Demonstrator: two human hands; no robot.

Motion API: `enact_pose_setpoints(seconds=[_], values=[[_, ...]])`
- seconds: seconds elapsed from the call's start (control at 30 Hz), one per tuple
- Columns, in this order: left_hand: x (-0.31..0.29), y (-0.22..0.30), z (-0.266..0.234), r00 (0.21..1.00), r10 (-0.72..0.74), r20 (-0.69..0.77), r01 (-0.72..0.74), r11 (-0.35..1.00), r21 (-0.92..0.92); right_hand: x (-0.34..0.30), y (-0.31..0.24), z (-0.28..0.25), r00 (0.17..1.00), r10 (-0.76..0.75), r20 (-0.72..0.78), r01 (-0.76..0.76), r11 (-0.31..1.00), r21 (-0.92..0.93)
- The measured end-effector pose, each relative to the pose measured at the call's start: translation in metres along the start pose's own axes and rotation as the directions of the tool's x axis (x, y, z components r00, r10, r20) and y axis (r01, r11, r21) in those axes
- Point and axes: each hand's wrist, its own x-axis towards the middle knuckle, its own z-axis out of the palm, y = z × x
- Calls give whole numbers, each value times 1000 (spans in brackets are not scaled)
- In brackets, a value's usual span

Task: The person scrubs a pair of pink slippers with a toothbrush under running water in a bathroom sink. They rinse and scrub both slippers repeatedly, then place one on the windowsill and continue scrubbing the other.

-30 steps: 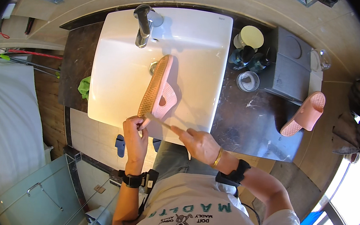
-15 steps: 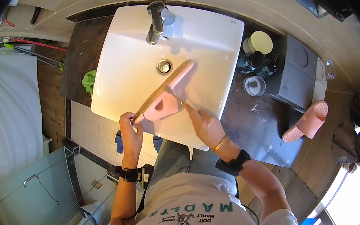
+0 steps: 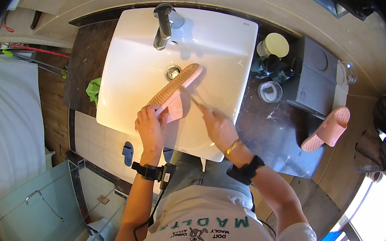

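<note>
Over the white sink [image 3: 131, 56], a pink slipper [image 3: 174, 88] is held at a slant, its textured sole side turned up toward the faucet end. The fingers of my left hand [image 3: 151, 128] are closed on the slipper near its lower end and strap. In my right hand [image 3: 221, 132] is a slim brush [image 3: 195, 100], blurred by motion; its tip lies at the slipper's right edge, and whether it touches is hard to tell. The metal drain [image 3: 172, 73] shows just left of the slipper's toe. A chrome faucet [image 3: 163, 29] stands at the sink's back.
A second pink slipper [image 3: 328, 129] rests at the counter's right end, beside a grey box [image 3: 309, 79]. Dark bottles [image 3: 275, 68], a cream-lidded jar [image 3: 276, 45] and a clear round dish [image 3: 270, 91] stand right of the sink. A green cloth [image 3: 93, 89] lies to its left.
My left hand has moved up along the slipper, which has tilted to show more of its sole side. My right hand has shifted slightly right with the brush.
</note>
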Motion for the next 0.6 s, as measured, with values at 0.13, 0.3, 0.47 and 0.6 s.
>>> enact_pose_setpoints(seconds=[0.13, 0.3, 0.47, 0.6], values=[[10, -10, 3, 998, 45, -45, -44, 999, 10, -2, -5, 6, 970, -193, 146, 188, 981, 51], [26, -25, -9, 995, 97, 18, -95, 990, -102, 6, -13, 2, 990, -92, 105, 89, 996, 34], [27, -31, -23, 991, 43, 126, -8, 963, -268, 7, -28, -8, 987, -116, 115, 112, 993, 40], [32, -28, -27, 989, 25, 145, 8, 975, -222, 6, -28, -7, 996, -85, 7, 85, 996, 0]])
